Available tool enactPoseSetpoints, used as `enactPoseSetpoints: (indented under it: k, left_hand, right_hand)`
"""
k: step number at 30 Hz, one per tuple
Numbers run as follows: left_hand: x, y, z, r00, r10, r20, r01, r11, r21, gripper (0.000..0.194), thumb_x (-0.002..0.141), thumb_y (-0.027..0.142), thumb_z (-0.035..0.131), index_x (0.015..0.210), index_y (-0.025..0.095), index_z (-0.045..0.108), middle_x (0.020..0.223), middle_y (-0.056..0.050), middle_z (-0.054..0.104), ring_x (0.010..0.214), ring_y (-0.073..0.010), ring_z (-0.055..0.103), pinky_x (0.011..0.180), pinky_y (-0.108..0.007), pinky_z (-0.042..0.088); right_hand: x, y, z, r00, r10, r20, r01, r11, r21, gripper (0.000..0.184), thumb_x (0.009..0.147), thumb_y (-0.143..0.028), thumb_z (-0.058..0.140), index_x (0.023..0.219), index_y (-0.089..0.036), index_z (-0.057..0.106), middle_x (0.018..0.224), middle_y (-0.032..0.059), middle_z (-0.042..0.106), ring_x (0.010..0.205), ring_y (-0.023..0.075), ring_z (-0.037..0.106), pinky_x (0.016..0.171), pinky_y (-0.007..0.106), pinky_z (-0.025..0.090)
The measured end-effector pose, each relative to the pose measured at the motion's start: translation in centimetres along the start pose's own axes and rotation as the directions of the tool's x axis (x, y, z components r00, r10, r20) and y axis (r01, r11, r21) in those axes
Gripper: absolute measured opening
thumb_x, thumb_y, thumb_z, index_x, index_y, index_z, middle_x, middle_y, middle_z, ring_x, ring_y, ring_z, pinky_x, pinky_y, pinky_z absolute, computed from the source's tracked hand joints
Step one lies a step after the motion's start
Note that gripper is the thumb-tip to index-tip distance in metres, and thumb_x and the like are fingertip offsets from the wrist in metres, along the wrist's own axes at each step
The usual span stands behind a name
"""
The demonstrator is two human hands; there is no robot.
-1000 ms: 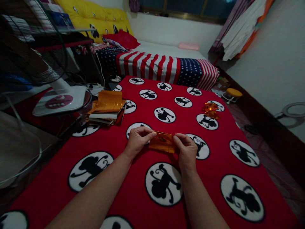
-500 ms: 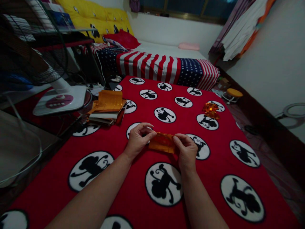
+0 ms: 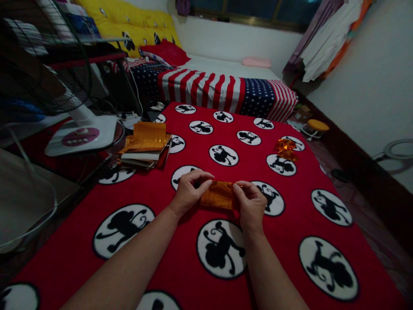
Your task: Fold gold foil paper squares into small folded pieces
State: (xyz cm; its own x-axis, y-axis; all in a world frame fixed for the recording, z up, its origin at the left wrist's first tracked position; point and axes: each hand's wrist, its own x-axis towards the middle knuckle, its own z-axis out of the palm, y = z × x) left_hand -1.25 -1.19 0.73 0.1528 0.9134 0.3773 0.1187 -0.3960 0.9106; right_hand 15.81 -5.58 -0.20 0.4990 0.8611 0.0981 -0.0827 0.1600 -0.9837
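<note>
A shiny orange-gold sheet of foil paper (image 3: 218,196) is stretched between my hands, just above the red cloth (image 3: 180,241) with its white circles and black monkey figures. My left hand (image 3: 191,189) pinches the sheet's upper left corner between thumb and fingers. At the upper right corner, my right hand (image 3: 251,200) pinches it the same way. The top edge looks folded or rolled over, and the rest hangs down toward me. To the left, a stack of similar gold sheets (image 3: 149,135) lies over white and brown paper. Folded or crumpled gold foil pieces (image 3: 286,148) rest at the far right.
A fan with a white base (image 3: 80,135) stands at the left beside a dark desk (image 3: 112,56). Behind the cloth is a bed with a striped and starred cover (image 3: 206,89). A stool with a yellow seat (image 3: 318,125) stands on the floor at right.
Both hands have shifted slightly, the right one a little leftward, and the left fingers have curled further over the sheet's top edge. The stack and the foil pieces stay put.
</note>
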Motion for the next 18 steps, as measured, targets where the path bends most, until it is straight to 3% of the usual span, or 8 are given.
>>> enactPoseSetpoints:
  k: [10, 18]
  left_hand:
    - [0.12, 0.37, 0.00, 0.998, 0.001, 0.055, -0.002, 1.000, 0.027, 0.015, 0.080, 0.030, 0.069, 0.086, 0.018, 0.073, 0.082, -0.006, 0.068, 0.076, -0.0161, 0.062, 0.067, -0.026, 0.046]
    - [0.12, 0.60, 0.13, 0.996, 0.032, 0.084, -0.036, 0.998, 0.055, 0.012, 0.083, 0.023, 0.063, 0.082, 0.016, 0.072, 0.079, -0.005, 0.067, 0.075, -0.0147, 0.061, 0.066, -0.025, 0.045]
  right_hand:
    - [-0.18, 0.08, 0.15, 0.998, -0.061, 0.009, 0.062, 0.997, -0.038, 0.014, 0.072, -0.030, 0.076, 0.079, -0.019, 0.070, 0.074, 0.0008, 0.067, 0.068, 0.0141, 0.060, 0.065, 0.027, 0.049]
    - [-0.40, 0.23, 0.22, 0.995, -0.098, 0.030, 0.100, 0.992, -0.083, 0.013, 0.074, -0.030, 0.074, 0.079, -0.018, 0.069, 0.076, 0.0009, 0.067, 0.069, 0.0145, 0.060, 0.066, 0.027, 0.048]
